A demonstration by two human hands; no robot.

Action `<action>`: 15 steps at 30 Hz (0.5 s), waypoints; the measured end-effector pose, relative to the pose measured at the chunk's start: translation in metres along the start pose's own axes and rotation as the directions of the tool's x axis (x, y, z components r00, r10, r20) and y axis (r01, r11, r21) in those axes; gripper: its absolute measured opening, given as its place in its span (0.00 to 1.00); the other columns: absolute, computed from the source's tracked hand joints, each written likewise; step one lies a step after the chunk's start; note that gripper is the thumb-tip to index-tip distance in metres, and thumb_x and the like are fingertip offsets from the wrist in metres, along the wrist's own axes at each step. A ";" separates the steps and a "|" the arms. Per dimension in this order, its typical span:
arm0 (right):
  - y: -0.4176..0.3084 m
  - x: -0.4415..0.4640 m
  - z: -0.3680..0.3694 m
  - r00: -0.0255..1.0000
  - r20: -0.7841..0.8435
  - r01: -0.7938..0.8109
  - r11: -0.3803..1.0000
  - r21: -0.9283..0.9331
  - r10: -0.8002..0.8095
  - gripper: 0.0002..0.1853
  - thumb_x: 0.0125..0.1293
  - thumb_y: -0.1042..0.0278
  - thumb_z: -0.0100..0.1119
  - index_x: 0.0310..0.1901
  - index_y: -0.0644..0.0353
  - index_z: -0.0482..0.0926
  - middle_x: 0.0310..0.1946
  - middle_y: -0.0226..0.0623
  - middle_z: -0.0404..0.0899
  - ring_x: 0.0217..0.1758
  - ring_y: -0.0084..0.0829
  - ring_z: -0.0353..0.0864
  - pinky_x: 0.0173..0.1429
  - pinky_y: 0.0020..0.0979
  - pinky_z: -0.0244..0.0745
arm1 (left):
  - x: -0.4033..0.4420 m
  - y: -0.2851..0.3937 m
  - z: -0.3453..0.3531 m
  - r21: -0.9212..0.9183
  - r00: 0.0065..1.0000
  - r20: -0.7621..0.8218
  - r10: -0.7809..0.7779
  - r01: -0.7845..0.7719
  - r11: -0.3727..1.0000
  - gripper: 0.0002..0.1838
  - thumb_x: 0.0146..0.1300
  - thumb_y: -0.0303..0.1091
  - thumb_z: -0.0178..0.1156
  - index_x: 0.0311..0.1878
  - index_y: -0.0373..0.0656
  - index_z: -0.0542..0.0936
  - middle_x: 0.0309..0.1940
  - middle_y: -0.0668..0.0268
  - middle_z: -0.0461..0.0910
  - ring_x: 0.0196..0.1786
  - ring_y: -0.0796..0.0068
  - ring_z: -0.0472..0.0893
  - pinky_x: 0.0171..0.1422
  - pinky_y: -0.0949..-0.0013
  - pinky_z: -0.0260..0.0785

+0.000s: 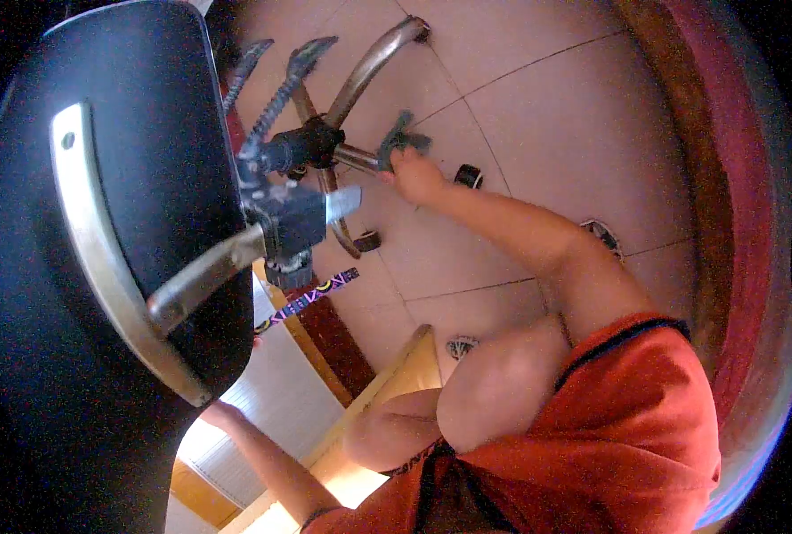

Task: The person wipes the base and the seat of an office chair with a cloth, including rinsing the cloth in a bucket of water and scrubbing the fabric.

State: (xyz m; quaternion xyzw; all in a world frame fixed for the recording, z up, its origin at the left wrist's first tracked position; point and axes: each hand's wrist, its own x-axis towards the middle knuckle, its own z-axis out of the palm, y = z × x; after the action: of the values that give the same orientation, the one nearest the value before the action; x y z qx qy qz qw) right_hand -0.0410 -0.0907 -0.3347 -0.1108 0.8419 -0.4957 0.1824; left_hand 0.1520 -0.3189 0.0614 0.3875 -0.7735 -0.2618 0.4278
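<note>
An office chair lies tipped over, its large black panel (pixel 146 205) filling the left side. Its star-shaped metal base (pixel 371 71) points toward the tiled floor. My right hand (pixel 416 178) is closed around a dark grey-green cloth (pixel 405 142), pressed against one metal leg (pixel 357 157) of that base. At the panel's lower edge is my left hand (pixel 224 416), its fingers mostly hidden behind the chair. A purple, black and yellow patterned strip (pixel 311 298) sticks out near a visible fingertip; whether it is held I cannot tell.
A curved metal armrest bracket (pixel 102 240) and the black tilt mechanism (pixel 293 222) stick out from the chair. Casters (pixel 469 176) show near the floor. Wooden trim (pixel 396 369) runs at the lower middle. A dark red and brown edge (pixel 725 178) curves along the right.
</note>
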 end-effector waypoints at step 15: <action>-0.071 0.007 -0.011 0.780 -0.197 0.491 0.776 -0.396 -0.594 0.23 0.60 0.54 0.49 0.52 0.60 0.73 0.50 0.55 0.71 0.60 0.58 0.62 0.65 0.62 0.48 | -0.079 0.032 -0.023 -0.328 0.976 -0.080 0.203 -0.218 0.919 0.39 0.65 0.65 0.32 0.69 0.44 0.52 0.68 0.50 0.49 0.67 0.47 0.57 0.69 0.43 0.50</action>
State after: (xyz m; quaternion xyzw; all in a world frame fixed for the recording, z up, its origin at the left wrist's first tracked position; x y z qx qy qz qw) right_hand -0.0509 -0.1191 -0.2689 -0.3005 0.8598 -0.3932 -0.1258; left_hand 0.1864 -0.2371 0.0603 0.2297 -0.7452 -0.3334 0.5299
